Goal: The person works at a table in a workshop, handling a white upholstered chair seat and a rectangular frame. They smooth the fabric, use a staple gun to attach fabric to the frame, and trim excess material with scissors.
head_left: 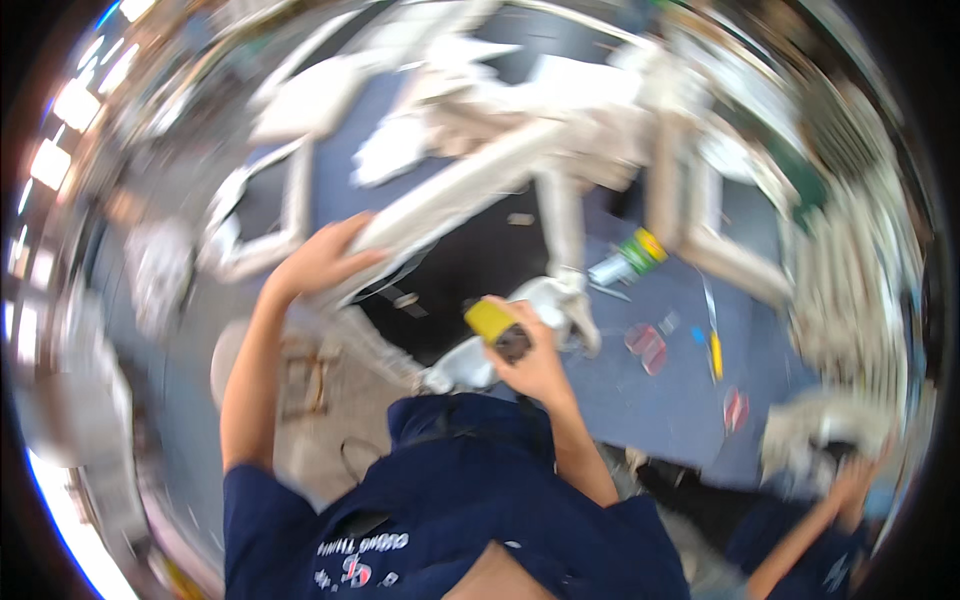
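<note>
My left hand (330,257) lies against the outer end of a cream padded bar (455,190), its thumb and fingers stretched apart. The bar belongs to a fabric-covered frame around a black panel (470,270) in front of me. My right hand (532,358) is closed around a boxy yellow-and-black tool (490,320), too blurred to name more exactly. It is over the frame's near right corner. White fabric (465,366) bunches beside and beneath that hand, along the near edge of the frame. A loose thread hangs near the left part of the panel.
A blue-grey table (640,400) carries a green-and-yellow tube (630,257), a yellow-handled tool (715,355) and red scissors-like handles (648,348). More padded frames (258,210) lie around. White cloth (560,95) is heaped at the back. Another person's arm (815,530) shows at lower right.
</note>
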Demonstrator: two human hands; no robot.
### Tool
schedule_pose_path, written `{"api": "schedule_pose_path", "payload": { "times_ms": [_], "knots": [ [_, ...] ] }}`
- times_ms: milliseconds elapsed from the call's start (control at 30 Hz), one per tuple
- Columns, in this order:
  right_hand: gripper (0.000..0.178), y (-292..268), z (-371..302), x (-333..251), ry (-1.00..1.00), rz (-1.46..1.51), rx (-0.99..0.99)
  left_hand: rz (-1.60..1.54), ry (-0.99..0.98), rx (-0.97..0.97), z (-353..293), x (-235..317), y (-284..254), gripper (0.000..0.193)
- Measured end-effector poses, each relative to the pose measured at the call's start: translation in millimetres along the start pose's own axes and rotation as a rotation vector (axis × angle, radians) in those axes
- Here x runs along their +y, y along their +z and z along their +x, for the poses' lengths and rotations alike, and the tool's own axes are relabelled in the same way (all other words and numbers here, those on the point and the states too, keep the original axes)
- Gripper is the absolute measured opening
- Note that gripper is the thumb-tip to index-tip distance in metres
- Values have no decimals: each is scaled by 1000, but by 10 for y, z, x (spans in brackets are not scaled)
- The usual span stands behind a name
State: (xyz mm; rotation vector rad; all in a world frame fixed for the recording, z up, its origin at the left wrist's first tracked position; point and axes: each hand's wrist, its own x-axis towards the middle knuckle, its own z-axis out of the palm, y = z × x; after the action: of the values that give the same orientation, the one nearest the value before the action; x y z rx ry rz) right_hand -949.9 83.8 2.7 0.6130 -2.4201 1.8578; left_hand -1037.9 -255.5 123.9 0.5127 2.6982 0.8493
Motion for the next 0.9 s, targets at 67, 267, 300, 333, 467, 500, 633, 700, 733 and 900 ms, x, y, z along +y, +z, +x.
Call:
{"api": "schedule_pose_path", "payload": {
  "times_ms": [67,267,300,333,467,500,633,700,733,900],
  "knots": [
    [69,-65,-281,182,108,-110,80,202,-40,137,-268,-321,116,67],
    [68,-445,-986,653,476,-236,434,44,-1,1,-104,-200,23,47],
    [69,-515,-1138,726,529,-269,482,60,-27,-7,-4,-132,45,47],
    [70,-554,-1264,784,574,-298,509,103,-24,-16,82,-64,63,48],
    [71,-858,-1671,962,764,-338,574,217,-39,48,171,22,118,52],
    [71,-1004,-1716,983,830,-363,589,231,-43,82,184,16,164,53],
    [75,-1653,-1737,1385,978,-542,753,286,-10,154,115,59,216,58],
    [74,-1963,-1809,1684,968,-638,747,270,-123,61,100,153,181,63],
    [74,-2123,-1862,1810,965,-689,761,324,-131,72,79,175,183,65],
    [51,-2360,-2075,2265,992,-921,696,87,-225,67,-333,636,623,104]
  ]
}}
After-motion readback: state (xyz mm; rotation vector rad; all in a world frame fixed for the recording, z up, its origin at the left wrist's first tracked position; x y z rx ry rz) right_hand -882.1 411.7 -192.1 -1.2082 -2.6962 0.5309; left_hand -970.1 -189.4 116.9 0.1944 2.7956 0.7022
